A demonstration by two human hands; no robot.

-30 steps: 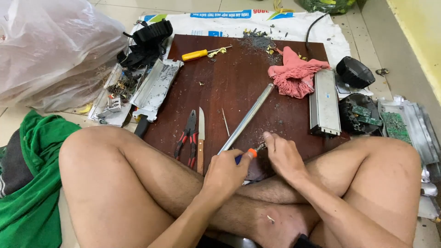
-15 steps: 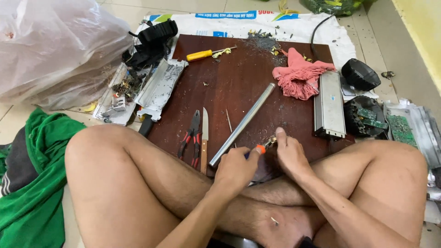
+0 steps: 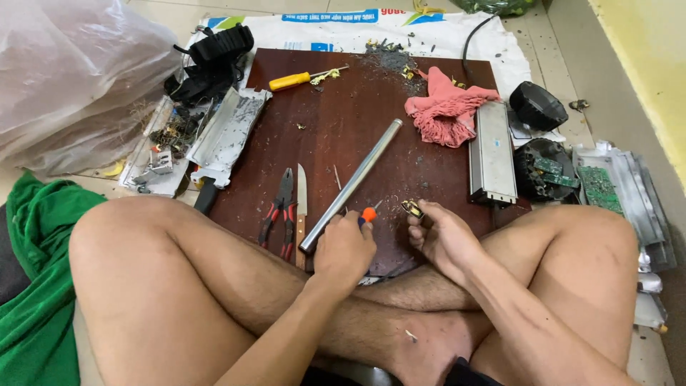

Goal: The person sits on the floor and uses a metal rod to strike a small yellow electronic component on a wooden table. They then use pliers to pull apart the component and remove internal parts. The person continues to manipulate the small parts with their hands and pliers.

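You sit cross-legged at a dark red board [image 3: 357, 107] at the centre of the frame. Your left hand [image 3: 345, 250] is closed around an orange-handled tool [image 3: 368, 214], low and central. Just to its right, your right hand [image 3: 446, 236] pinches a small brass-coloured part [image 3: 412, 208]. A metal tube [image 3: 350, 186] lies diagonally beside your left hand; pliers [image 3: 280, 214] and a knife [image 3: 301, 211] lie left of it.

Pale tiled floor [image 3: 629, 93], yellow wall [image 3: 654, 50], even light
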